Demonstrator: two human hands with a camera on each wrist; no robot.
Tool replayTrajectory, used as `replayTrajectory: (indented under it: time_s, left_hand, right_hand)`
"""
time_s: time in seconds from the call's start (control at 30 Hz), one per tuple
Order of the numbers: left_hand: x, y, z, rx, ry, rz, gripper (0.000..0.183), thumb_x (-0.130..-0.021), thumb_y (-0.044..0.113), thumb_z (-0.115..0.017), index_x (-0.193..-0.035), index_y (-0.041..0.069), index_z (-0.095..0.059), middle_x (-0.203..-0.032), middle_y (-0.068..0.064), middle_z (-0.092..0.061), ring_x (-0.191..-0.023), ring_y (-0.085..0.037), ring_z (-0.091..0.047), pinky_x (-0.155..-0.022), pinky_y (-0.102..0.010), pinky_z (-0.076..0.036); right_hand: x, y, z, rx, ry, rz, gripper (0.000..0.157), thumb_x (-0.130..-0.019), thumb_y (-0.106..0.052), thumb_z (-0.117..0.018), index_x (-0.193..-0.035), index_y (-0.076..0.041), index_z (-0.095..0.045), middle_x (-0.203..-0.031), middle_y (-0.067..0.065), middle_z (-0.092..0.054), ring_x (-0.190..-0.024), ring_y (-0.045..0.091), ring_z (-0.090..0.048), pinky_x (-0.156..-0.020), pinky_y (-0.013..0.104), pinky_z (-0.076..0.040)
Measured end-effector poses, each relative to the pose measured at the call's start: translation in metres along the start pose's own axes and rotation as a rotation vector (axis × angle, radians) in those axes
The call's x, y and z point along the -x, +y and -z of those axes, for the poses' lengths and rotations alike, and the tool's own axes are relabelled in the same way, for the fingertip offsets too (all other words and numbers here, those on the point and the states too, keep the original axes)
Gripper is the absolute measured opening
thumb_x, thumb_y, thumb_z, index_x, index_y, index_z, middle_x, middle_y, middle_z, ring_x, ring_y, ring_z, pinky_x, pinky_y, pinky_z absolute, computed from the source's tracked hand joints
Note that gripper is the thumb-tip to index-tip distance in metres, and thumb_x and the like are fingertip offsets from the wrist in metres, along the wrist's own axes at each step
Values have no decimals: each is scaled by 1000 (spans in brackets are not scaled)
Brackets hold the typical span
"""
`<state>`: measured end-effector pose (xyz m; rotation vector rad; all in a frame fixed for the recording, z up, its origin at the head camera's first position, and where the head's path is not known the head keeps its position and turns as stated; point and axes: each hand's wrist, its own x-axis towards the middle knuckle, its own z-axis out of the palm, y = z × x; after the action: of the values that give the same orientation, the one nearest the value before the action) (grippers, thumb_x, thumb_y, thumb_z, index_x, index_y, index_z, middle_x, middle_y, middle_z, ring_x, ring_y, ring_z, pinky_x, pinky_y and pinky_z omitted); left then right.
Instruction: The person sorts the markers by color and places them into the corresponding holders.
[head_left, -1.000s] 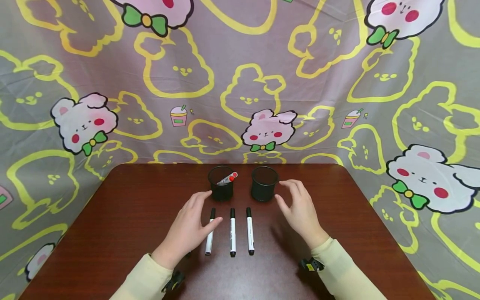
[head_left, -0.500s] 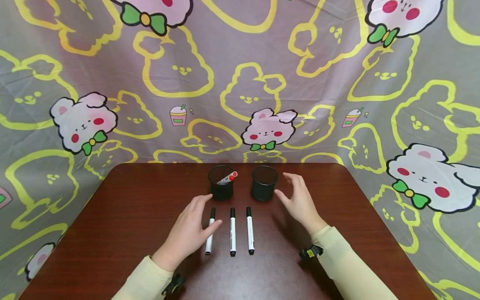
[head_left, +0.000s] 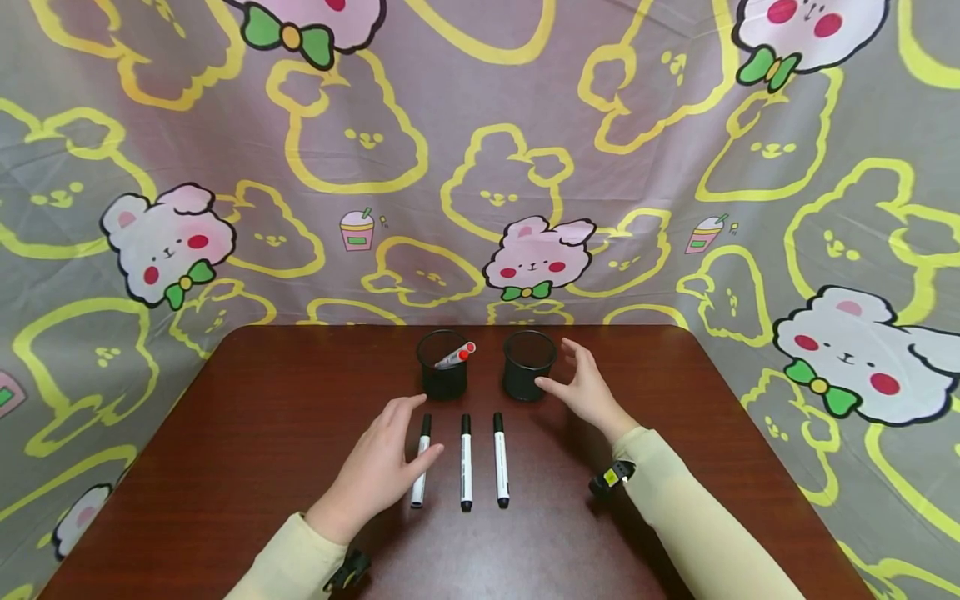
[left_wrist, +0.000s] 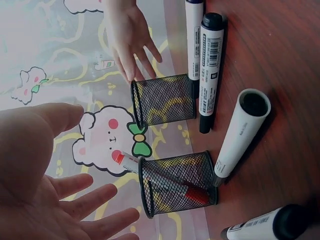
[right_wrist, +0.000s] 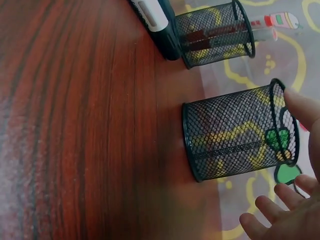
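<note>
Two black mesh pen cups stand near the table's back edge. The left cup [head_left: 444, 383] holds red-capped markers [head_left: 456, 357], leaning against its rim. My right hand [head_left: 588, 390] is at the right side of the other cup [head_left: 525, 379], fingers spread; in the right wrist view its thumb [right_wrist: 300, 107] is by the rim, and I cannot tell whether it touches. My left hand [head_left: 375, 467] hovers with relaxed fingers, partly over the leftmost black-capped marker [head_left: 422, 475]. Beside that lie a middle marker [head_left: 467, 467] and a right marker [head_left: 501, 462].
The brown wooden table [head_left: 247, 467] ends at a patterned cloth backdrop [head_left: 420, 108] behind and at both sides. Another black marker [left_wrist: 265, 225] lies at the bottom of the left wrist view, hidden by the left hand in the head view.
My right hand first drew slightly away from the right cup, then came forward and left, its thumb now in front of the cup's side. The left hand has barely moved.
</note>
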<state>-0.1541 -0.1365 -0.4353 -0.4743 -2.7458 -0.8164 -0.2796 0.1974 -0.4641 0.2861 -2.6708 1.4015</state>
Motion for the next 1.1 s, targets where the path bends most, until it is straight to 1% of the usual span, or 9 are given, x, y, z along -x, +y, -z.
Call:
replayTrajectory:
  time_s: [0.2,0.43,0.67,0.8,1.1]
  left_hand:
    - [1,0,-1,10,-37,25,75,-89,34,-82,-148,3,-47,-144,-17,-54,-131,-33,-58,-106,-52,-50]
    - [4,-1,-2,18,-49,35,74,-89,34,-82,-148,3,-48,-144,-16,-54,-130,-32,-59,-105,-50,-51]
    - [6,-2,-2,18,-40,42,73,-89,33,-82,-147,4,-49,-143,-15,-55,-129,-32,-59,-105,-50,-51]
    - [6,-4,-1,10,-50,62,73,-89,33,-82,-147,4,-49,-143,-15,-55,-129,-32,-59,-105,-50,-51]
    - [9,-6,-1,1,-74,91,71,-89,33,-82,-146,4,-51,-142,-16,-55,-129,-31,-59,-106,-50,-51]
  right_hand:
    - [-8,5,-5,-44,-64,-67,99,-87,-29,-85,-159,-2,-22,-158,26,-31,-147,43,-37,-118,60,-34]
    - [-14,10,-12,-113,-99,-120,99,-85,-27,-87,-158,-3,-24,-160,23,-31,-148,41,-35,-119,62,-32]
    - [-18,10,-20,-174,-84,-144,94,-85,-19,-86,-156,-1,-27,-157,23,-35,-146,39,-37,-121,60,-29]
    - [-19,11,-23,-176,-74,-145,92,-84,-19,-86,-155,-1,-29,-157,22,-37,-148,38,-34,-122,59,-25]
    - [-20,12,-26,-195,-70,-137,94,-83,-20,-87,-156,-3,-30,-157,20,-40,-149,36,-34,-123,58,-24]
